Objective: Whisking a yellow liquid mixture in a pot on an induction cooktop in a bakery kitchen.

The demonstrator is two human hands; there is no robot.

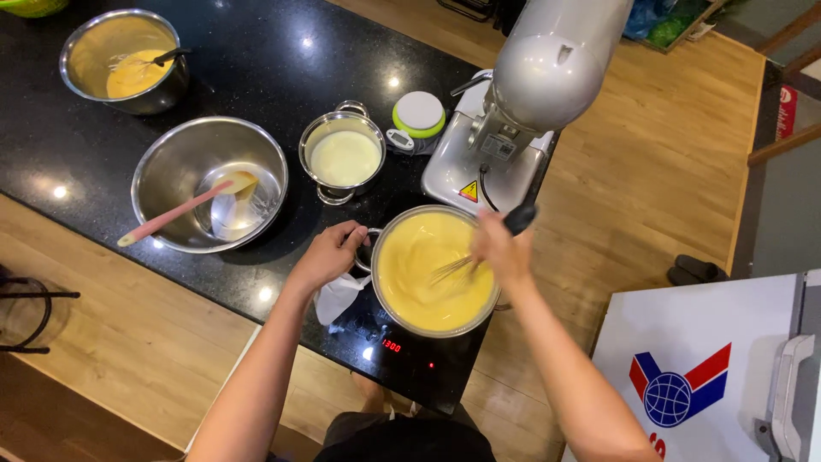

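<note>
Head view looks down on a black countertop (256,51), where a silver stand mixer (522,111) rises behind a steel pot (436,269) of yellow batter on an induction hob (402,355). Empty-looking mixing bowl (209,184) with a pink spatula (175,214) sits well left. Left hand (329,252) is closed around the pot's side handle; right hand (500,248) is wrapped tightly round a whisk (466,261), wires sunk in the batter. Good stirring likely means bracing the pot firmly and sweeping the bottom and edges evenly.
</note>
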